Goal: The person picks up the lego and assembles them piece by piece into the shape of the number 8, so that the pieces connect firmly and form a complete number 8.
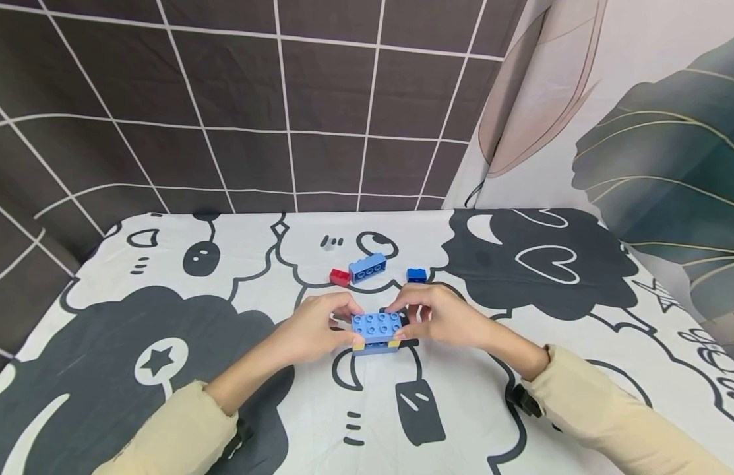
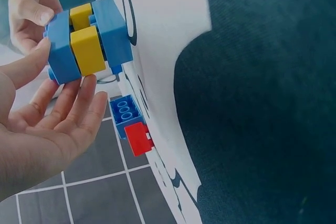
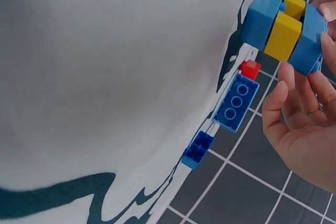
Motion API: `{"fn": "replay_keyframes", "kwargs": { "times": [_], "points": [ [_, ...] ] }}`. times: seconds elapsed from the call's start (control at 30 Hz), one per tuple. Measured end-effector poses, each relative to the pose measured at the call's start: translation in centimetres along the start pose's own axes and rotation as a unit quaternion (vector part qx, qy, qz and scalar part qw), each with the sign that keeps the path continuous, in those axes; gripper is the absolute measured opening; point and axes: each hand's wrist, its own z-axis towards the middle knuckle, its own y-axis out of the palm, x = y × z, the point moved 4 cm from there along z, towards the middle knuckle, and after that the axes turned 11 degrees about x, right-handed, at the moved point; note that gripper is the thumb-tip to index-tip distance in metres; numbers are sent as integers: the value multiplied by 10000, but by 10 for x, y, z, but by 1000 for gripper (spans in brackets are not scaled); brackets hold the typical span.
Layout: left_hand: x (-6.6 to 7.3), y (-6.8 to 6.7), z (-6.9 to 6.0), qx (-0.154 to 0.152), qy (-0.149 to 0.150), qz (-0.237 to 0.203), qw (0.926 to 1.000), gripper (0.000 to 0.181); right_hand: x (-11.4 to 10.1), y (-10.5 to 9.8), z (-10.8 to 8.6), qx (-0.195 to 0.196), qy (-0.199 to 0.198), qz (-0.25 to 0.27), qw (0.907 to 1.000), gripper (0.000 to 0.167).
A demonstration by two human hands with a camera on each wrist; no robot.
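A stack of toy building bricks stands on the cloth between the hands. Its top is a light blue brick (image 1: 376,326) with two rows of studs. Beneath lie two yellow bricks (image 2: 88,51), with a gap between them, on a lower blue brick (image 2: 113,32). My left hand (image 1: 312,330) pinches the left end of the top brick with thumb and fingers. From the other side, my right hand (image 1: 446,318) grips its right end. Whether the top brick is fully pressed onto the yellow ones, I cannot tell.
Behind the stack lie a red brick (image 1: 339,277), a long blue brick (image 1: 368,267) tipped on its side, and a small dark blue brick (image 1: 417,275). A black-and-white patterned cloth (image 1: 473,409) covers the table. A dark gridded curtain (image 1: 236,86) hangs behind.
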Motion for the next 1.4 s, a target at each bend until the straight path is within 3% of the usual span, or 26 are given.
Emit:
{"fn": "replay_keyframes", "kwargs": {
  "times": [0.27, 0.6, 0.97, 1.4],
  "points": [
    [1, -1, 0, 8, -72, 11, 10000, 29, -4, 0, -1, 102, 18, -301, 9995, 33],
    [1, -1, 0, -6, -65, 4, 10000, 28, 0, -1, -2, -46, 125, 11, 9999, 31],
    [0, 0, 1, -18, -68, -11, 10000, 29, 3, -11, -2, -200, 594, 125, 9980, 32],
    [-1, -1, 0, -10, -39, -32, 10000, 29, 8, -19, 4, -21, 398, -36, 9992, 30]
  ]
}}
